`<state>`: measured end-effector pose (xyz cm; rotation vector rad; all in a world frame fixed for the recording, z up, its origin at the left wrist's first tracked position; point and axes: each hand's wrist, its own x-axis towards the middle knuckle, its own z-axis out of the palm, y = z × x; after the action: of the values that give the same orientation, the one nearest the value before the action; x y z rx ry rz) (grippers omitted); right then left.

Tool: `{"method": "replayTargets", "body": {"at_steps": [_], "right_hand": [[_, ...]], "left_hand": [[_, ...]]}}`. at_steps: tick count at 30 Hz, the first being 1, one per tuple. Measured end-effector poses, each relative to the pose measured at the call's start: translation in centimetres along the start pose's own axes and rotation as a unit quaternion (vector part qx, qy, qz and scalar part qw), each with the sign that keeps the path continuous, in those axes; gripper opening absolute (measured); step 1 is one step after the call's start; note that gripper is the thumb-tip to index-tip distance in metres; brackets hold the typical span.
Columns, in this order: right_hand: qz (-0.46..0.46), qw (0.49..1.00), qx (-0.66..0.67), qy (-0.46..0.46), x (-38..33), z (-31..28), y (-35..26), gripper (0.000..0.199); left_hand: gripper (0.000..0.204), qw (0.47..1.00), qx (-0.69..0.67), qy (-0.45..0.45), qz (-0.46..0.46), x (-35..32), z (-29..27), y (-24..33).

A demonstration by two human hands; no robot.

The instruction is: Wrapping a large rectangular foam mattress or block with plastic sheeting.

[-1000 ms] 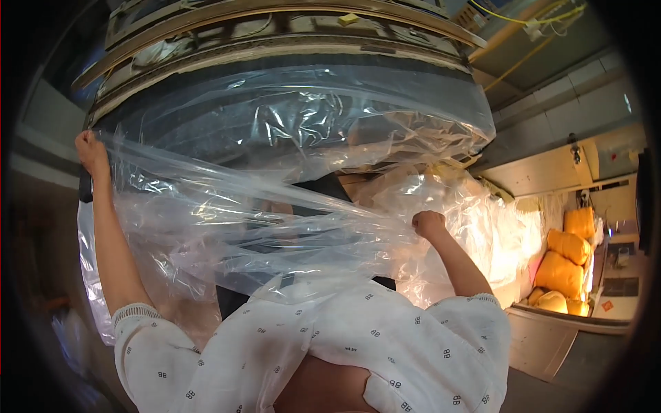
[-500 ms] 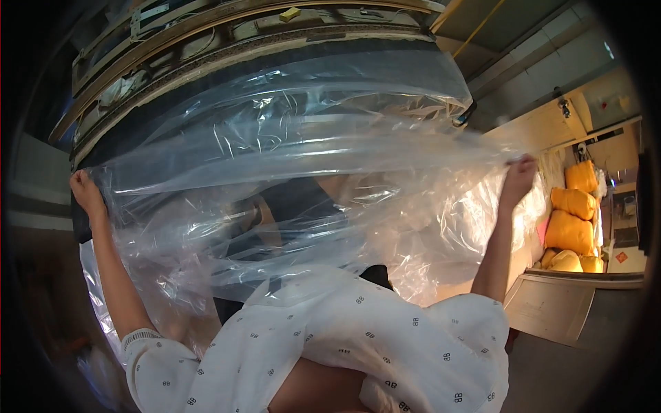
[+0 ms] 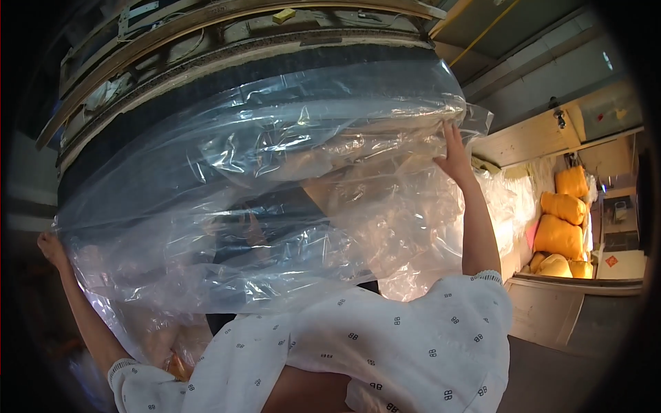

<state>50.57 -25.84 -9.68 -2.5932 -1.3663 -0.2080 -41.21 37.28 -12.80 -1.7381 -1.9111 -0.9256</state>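
Observation:
A wide sheet of clear plastic film (image 3: 275,179) spreads across in front of me, wrinkled and shiny. Its far part lies over a dark, padded-looking surface (image 3: 138,120); nearer me it hangs loosely in folds. At the far left, my left hand (image 3: 53,249) is closed on the film's edge, arm stretched out. My right hand (image 3: 454,157) rests against the film near its right end, fingers extended and pointing away from me. Through the film, dark shapes show blurred; what they are I cannot tell.
Beyond the dark surface runs a long wooden rail (image 3: 227,22), with a small yellow block (image 3: 284,15) behind it. Stuffed orange sacks (image 3: 559,234) are stacked at the right, near a pale wooden panel (image 3: 533,141). More crumpled clear plastic (image 3: 506,199) lies right of my right arm.
My right hand has moved inward and away from me, its closed fingers now extended on the film. My left hand has moved outward and nearer me. The raised film band has come down.

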Motion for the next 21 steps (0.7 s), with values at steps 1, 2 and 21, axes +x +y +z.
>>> {"method": "replayTargets", "body": {"at_steps": [1, 2, 21], "right_hand": [[0.002, 1.000, 0.003, -0.008, 0.6, -0.8, -1.4, 0.086], [0.035, 0.993, 0.111, 0.030, 2.4, -3.1, -3.4, 0.068], [-0.065, 0.910, 0.407, 0.036, 15.9, -1.9, -13.3, 0.013]], "left_hand": [[0.037, 1.000, -0.005, -0.015, 0.007, -0.3, -0.7, -0.6], [0.036, 0.999, -0.007, -0.029, 0.014, -0.4, -1.5, -0.9], [0.035, 0.998, 0.031, 0.005, -0.056, -1.2, -3.3, 0.1]]}}
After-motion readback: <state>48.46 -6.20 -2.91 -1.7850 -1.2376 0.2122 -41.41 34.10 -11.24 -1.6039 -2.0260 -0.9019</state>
